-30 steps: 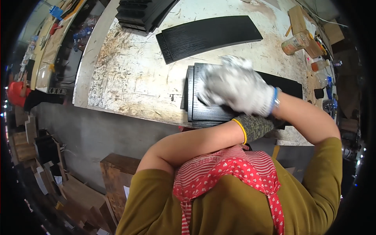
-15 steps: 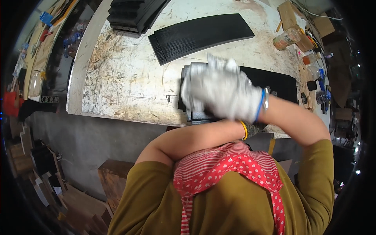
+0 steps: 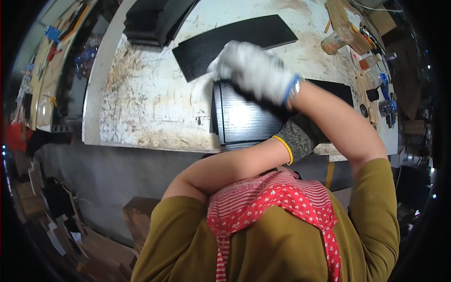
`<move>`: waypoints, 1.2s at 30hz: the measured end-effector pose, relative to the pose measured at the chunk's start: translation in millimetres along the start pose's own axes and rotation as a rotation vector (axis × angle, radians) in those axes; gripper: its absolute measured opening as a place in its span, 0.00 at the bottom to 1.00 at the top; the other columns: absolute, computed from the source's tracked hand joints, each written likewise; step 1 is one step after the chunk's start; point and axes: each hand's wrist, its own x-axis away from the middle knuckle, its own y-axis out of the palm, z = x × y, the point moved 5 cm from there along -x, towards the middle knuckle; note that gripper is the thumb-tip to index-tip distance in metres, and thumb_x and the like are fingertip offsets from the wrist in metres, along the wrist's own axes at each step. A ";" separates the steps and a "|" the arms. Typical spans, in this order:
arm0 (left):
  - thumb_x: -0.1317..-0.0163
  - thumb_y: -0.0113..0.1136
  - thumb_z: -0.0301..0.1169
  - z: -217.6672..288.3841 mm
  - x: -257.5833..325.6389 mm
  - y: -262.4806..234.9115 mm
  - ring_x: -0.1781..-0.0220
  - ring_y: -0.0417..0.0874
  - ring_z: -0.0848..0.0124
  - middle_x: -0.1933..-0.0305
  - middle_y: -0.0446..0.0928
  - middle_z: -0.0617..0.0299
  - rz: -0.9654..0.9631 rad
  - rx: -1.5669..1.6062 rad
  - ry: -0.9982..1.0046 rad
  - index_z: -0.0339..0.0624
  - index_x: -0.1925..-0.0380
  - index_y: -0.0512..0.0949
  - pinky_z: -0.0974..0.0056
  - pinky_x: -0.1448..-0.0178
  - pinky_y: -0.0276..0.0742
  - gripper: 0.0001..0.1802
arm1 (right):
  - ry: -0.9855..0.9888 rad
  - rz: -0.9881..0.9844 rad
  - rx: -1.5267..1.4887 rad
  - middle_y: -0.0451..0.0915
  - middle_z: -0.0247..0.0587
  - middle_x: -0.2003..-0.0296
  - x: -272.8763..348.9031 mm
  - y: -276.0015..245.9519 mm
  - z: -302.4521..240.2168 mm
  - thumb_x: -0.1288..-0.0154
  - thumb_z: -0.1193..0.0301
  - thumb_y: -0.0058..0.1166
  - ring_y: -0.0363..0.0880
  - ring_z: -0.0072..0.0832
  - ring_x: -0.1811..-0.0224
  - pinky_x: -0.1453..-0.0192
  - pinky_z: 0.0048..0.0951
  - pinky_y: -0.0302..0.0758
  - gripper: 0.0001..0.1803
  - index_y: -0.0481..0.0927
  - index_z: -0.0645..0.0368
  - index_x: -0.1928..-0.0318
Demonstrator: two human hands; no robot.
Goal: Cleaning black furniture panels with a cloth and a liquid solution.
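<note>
A black panel (image 3: 246,117) with a shiny, grained top lies on other black panels at the table's near edge. Over its far left corner is my right hand (image 3: 253,70), in a white knit glove with a blue cuff. Motion smears its fingers, so I cannot see whether they grip anything. My left hand (image 3: 301,135), in a dark grey glove with a yellow cuff, rests at the panel's near right side, under my right forearm. Its fingers are hidden. Farther back lies a curved black panel (image 3: 253,33), partly behind my right hand.
A stack of black panels (image 3: 155,21) stands on the worn white table (image 3: 150,108) at the back left. Along the right edge are a bottle with an orange drink (image 3: 338,39), smaller bottles (image 3: 370,61) and a cardboard box (image 3: 359,42). A side shelf (image 3: 51,89) runs along the left.
My right hand has swung away from me and slightly left, uncovering the panel's shiny top. More of my left glove shows. The whole view has shifted a little.
</note>
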 end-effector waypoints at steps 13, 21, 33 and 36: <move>0.53 0.63 0.68 -75.5 -30.5 -118.8 0.28 0.64 0.43 0.30 0.64 0.36 -0.371 -0.354 -0.213 0.43 0.31 0.65 0.47 0.25 0.57 0.56 | 1.047 0.584 -0.044 0.82 0.52 0.48 281.7 -144.0 117.5 0.41 0.69 0.64 0.79 0.40 0.43 0.37 0.32 0.73 0.27 0.76 0.65 0.42; 0.53 0.63 0.71 -126.5 -54.4 -122.3 0.43 0.81 0.48 0.47 0.79 0.41 -0.608 -0.243 -0.593 0.37 0.41 0.74 0.51 0.37 0.74 0.52 | 1.107 1.110 -0.546 0.84 0.39 0.57 382.8 -128.8 103.4 0.36 0.72 0.63 0.80 0.20 0.58 0.52 0.23 0.77 0.18 0.79 0.65 0.47; 0.39 0.60 0.37 -4.9 -43.1 -152.1 0.61 0.82 0.58 0.60 0.77 0.57 -0.520 -0.794 0.139 0.48 0.63 0.77 0.56 0.60 0.78 0.08 | 1.111 1.301 -0.532 0.83 0.45 0.52 416.9 -136.8 109.1 0.37 0.70 0.65 0.82 0.26 0.52 0.46 0.24 0.77 0.24 0.76 0.69 0.43; 0.37 0.58 0.41 -8.1 -13.9 -127.9 0.60 0.81 0.57 0.61 0.76 0.56 -0.551 -0.652 0.092 0.46 0.58 0.78 0.55 0.57 0.77 0.13 | 1.018 1.360 -0.606 0.84 0.41 0.53 395.5 -147.4 101.7 0.35 0.73 0.61 0.83 0.23 0.56 0.52 0.21 0.78 0.19 0.78 0.67 0.46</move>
